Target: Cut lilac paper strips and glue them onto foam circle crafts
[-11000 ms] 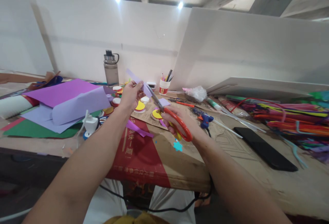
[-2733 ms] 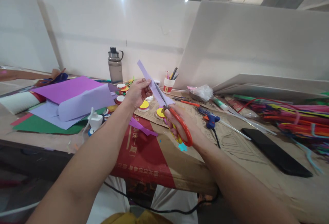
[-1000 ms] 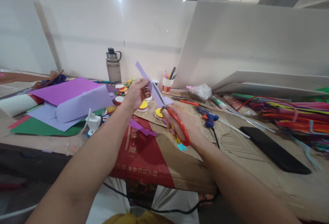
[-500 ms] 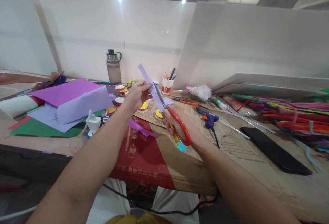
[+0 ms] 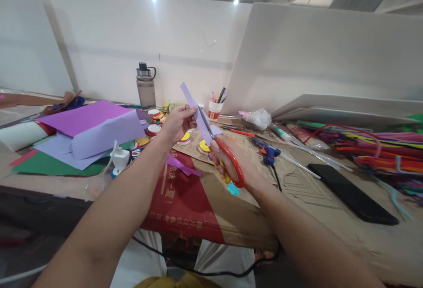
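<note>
1. We read the clock from where the scissors meet the lilac strip, twelve being farthest from us.
2. At ten, our left hand [image 5: 180, 123] pinches the lilac strip [image 5: 201, 126] between thumb and fingers, its upper end sticking up past them.
3. Between three and four, our right hand [image 5: 238, 147] curls its fingers around the handles of the red-and-yellow scissors [image 5: 224, 146]. The blades lie along the strip; we cannot tell how far they part.
4. On the cardboard [image 5: 185, 204], we see a magenta strip [image 5: 183, 165] at eight and a cyan cutout [image 5: 233, 189] at five.
5. Around us stand a water bottle [image 5: 146, 87] at ten and a pen cup [image 5: 215, 110] at twelve; a glue gun [image 5: 271, 155] lies at three.
6. At nine, a magenta sheet [image 5: 86, 116] lies over lilac sheets [image 5: 107, 136].
</note>
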Tool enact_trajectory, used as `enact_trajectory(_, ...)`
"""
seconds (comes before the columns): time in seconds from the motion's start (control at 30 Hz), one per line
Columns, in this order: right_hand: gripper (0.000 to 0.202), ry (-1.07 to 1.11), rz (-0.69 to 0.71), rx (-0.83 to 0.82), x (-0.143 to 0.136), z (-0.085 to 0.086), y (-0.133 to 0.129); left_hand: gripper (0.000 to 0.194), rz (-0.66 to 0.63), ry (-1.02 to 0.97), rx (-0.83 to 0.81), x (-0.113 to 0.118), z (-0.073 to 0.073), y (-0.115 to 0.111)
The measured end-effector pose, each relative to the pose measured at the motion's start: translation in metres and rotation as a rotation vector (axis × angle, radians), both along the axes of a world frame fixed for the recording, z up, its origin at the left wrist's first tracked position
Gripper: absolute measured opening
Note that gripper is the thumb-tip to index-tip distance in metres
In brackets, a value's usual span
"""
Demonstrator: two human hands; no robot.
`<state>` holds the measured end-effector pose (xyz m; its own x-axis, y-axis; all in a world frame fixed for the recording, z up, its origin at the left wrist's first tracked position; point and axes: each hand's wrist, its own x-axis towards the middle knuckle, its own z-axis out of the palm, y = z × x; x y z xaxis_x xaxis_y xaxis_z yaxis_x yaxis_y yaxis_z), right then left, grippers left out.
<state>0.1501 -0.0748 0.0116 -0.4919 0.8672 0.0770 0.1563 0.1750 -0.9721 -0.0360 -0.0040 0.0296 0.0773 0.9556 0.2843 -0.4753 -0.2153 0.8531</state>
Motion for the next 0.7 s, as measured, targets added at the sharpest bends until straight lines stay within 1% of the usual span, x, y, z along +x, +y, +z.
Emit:
enact_trajectory(0.2,0.028,0.015,0.000,0.014,0.0008,-0.0023,0.0001,0.021,-0.005,-0.006,0.014,0.0001,0.0004,0.0005)
enact_trajectory(0.37,0.028,-0.001,-0.013,0.015,0.0006,-0.0013,-0.0004,0.024,0.007,-0.014,-0.021,0.0014,0.0016,-0.0013)
enact_trajectory(0.47,0.028,-0.007,-0.017,0.022,0.0005,-0.0020,0.0004,0.020,0.011,-0.013,-0.032,0.0019,0.0024,-0.0019)
enact_trajectory(0.6,0.028,-0.018,-0.020,0.021,0.0007,-0.0047,0.0018,0.020,0.070,-0.036,-0.009,0.0008,0.0035,-0.0010)
enact_trajectory(0.7,0.027,-0.001,0.007,0.037,0.0013,-0.0055,0.0017,0.020,0.125,-0.040,0.029,-0.0013,0.0042,0.0004)
